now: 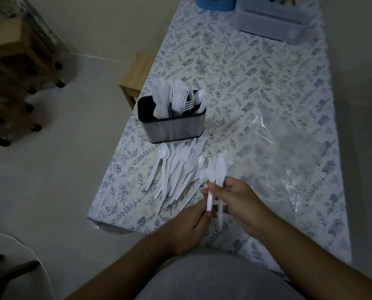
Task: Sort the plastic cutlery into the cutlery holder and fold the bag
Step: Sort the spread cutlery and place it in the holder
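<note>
Both hands: left hand [191, 221], right hand [235, 200] grip white cutlery [215, 176]; no legible writing.

A metal cutlery holder [172, 126] with a dark rim stands upright near the table's left edge, white plastic knives [159, 100], forks [180, 98] and a spoon [200, 97] standing in separate compartments. Just in front of it, on the near side, lies a loose pile of white cutlery [176, 176], handles pointing nearward. A few white pieces [216, 176] are held up just right of the pile. The clear plastic bag [293, 161] lies crumpled and unfolded farther right.
</note>
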